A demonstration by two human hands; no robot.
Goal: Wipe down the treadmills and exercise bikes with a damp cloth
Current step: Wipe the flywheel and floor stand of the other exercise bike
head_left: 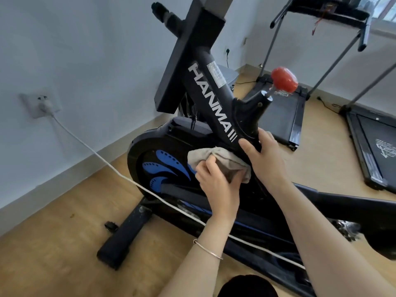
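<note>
Where frame (214,112) meets flywheel (154,166), cloth (216,156) in left hand (216,186); open floor (64,243) alongside.

Bike (214,103): post cut off by the top edge, rear frame by the right edge. Cloth (214,156): near part hidden under left hand (216,187). Right hand (266,161): fingers (266,137) partly hidden behind the frame. Sticker (216,75): print too small to read. Right treadmill (375,146): cut off.

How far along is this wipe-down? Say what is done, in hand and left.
Done: nothing can be told as already wiped. In hand: the left hand holds the cloth to the bike by its wheel cover, and the right hand grips the frame. Left: the two treadmills behind.
</note>
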